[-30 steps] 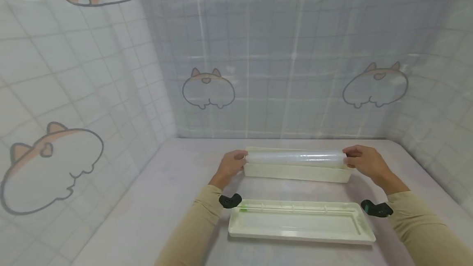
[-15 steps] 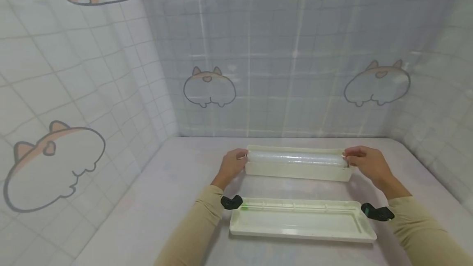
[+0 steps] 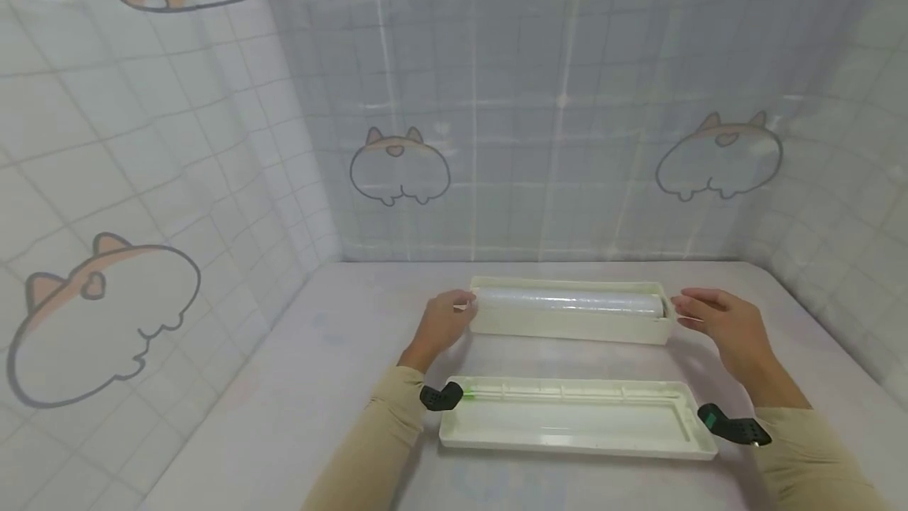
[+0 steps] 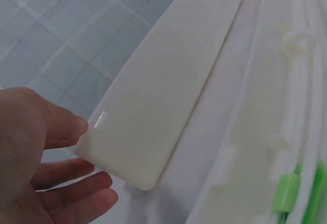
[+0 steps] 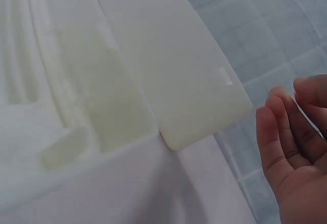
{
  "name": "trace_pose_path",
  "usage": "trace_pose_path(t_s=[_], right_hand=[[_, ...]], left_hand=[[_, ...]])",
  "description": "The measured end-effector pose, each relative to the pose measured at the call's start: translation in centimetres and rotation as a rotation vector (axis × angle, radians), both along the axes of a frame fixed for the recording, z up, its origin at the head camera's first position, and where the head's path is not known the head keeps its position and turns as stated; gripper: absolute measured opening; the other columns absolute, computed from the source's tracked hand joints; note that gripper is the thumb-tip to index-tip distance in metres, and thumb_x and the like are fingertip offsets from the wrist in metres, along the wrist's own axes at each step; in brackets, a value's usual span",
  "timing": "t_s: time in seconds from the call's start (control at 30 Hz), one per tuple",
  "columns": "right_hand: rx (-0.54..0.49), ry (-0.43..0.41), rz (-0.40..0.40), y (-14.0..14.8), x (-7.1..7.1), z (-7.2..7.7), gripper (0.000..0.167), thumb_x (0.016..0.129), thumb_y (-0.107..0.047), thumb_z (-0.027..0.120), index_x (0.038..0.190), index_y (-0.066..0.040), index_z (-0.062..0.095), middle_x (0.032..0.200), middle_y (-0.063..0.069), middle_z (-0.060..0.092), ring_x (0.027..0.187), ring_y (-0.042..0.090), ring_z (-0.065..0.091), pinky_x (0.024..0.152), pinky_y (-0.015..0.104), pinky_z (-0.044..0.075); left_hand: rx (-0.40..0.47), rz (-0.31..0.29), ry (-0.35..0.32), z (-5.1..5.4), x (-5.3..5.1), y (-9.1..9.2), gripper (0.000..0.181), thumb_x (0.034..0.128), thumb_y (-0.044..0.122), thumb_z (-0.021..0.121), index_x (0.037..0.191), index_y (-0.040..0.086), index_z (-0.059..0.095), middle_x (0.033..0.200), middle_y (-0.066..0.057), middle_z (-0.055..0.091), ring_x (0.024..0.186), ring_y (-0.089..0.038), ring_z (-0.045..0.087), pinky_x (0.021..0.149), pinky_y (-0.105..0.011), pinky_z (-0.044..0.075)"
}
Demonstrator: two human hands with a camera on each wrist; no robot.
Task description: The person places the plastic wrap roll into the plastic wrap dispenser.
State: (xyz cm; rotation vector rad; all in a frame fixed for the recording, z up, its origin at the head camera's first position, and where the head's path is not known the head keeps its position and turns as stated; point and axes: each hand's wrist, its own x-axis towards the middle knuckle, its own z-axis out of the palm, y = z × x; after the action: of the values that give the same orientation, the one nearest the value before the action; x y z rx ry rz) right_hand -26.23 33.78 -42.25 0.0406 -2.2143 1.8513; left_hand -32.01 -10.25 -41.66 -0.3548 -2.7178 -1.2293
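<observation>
A roll of plastic wrap [image 3: 567, 300] lies lengthwise inside a long white box [image 3: 567, 326] near the back of the table. At the box's left end is my left hand [image 3: 443, 322]; in the left wrist view its fingertips [image 4: 76, 127] touch the end corner, with the fingers loosely bent. My right hand [image 3: 727, 330] is just off the right end, fingers relaxed, holding nothing; a small gap shows in the right wrist view. In front of the box lies a white lid [image 3: 567, 424], inner side up, with a rail and a green slider [image 4: 288, 193].
The pale table [image 3: 284, 408] extends to both sides of the box and lid. Behind it stands a grey-white grid-patterned curtain [image 3: 539, 211] with cartoon dogs. Similar sheets hang at left and right. Black wrist cameras sit on both forearms.
The wrap roll has gone down into the box and now lies below its rim. My right hand has let go of the roll and drawn off to the right; the left has slipped off its end.
</observation>
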Motion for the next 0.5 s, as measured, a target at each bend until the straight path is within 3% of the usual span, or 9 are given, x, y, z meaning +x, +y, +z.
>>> trace_pose_path(t_s=[0.07,0.13,0.3,0.5], right_hand=[[-0.018,0.004,-0.014,0.1,0.5,-0.3,0.037,0.098,-0.025,0.068,0.123,-0.001,0.057,0.098,-0.016,0.07,0.09,0.002,0.069,0.076,0.02,0.057],[-0.048,-0.004,-0.021,0.3,0.9,-0.4,0.039,0.097,-0.025,0.068,0.124,0.001,0.056,0.098,-0.015,0.07,0.09,0.001,0.069,0.076,0.021,0.057],[0.009,-0.041,-0.042,0.5,1.9,-0.8,0.053,0.099,-0.028,0.066,0.133,0.01,0.05,0.097,-0.019,0.069,0.088,-0.001,0.068,0.075,0.022,0.058],[0.11,-0.077,-0.045,0.5,2.9,-1.1,0.059,0.101,-0.032,0.062,0.137,0.013,0.045,0.097,-0.023,0.065,0.088,-0.001,0.067,0.075,0.023,0.058]], left_hand=[[-0.009,-0.015,-0.005,0.1,0.4,-0.2,0.031,0.0988,0.022,0.062,0.125,0.006,0.069,0.128,-0.013,0.065,0.11,-0.03,0.065,0.092,-0.047,0.053],[-0.014,-0.018,-0.005,0.1,0.8,-0.5,0.033,0.0988,0.023,0.062,0.127,0.007,0.068,0.127,-0.013,0.066,0.109,-0.03,0.066,0.092,-0.048,0.053],[0.001,-0.02,0.016,-0.1,1.7,-1.1,0.039,0.0981,0.021,0.062,0.134,0.006,0.063,0.12,-0.015,0.07,0.105,-0.032,0.067,0.092,-0.05,0.053],[-0.013,0.003,-0.002,-0.6,3.2,-1.9,0.033,0.0998,0.025,0.061,0.128,0.008,0.067,0.12,-0.011,0.069,0.107,-0.03,0.066,0.091,-0.048,0.053]])
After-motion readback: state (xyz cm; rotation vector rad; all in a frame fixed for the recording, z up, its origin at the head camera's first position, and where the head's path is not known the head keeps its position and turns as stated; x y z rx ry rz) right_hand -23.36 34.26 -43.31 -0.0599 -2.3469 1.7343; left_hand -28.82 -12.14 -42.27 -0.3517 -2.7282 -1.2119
